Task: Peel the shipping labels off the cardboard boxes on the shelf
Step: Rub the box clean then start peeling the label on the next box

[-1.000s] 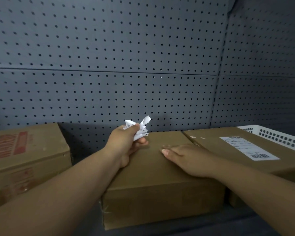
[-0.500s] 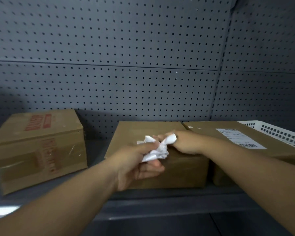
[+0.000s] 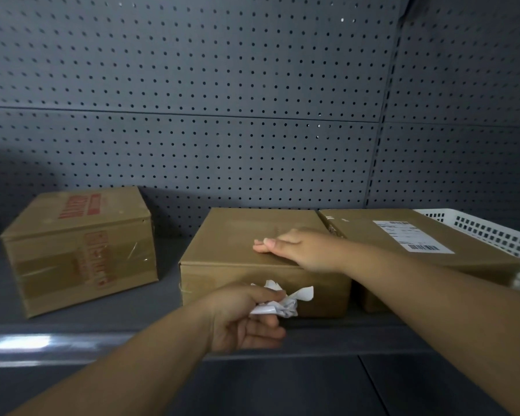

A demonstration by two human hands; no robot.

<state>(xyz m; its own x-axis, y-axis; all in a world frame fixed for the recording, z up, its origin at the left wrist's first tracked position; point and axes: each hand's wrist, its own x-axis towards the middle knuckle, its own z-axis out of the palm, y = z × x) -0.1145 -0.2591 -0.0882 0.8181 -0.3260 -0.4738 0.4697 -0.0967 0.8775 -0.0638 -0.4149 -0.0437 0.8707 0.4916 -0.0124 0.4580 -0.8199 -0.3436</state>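
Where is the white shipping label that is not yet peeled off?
In the head view, the shipping label lies on top of the rightmost box, beside the white basket.

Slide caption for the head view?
Left hand grips a crumpled label; right hand rests on the middle box, labelled box beside it.

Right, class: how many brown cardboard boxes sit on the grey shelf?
3. Red-printed box at left; plain box in the middle, under the right hand; white-labelled box at right. Others may lie offscreen.
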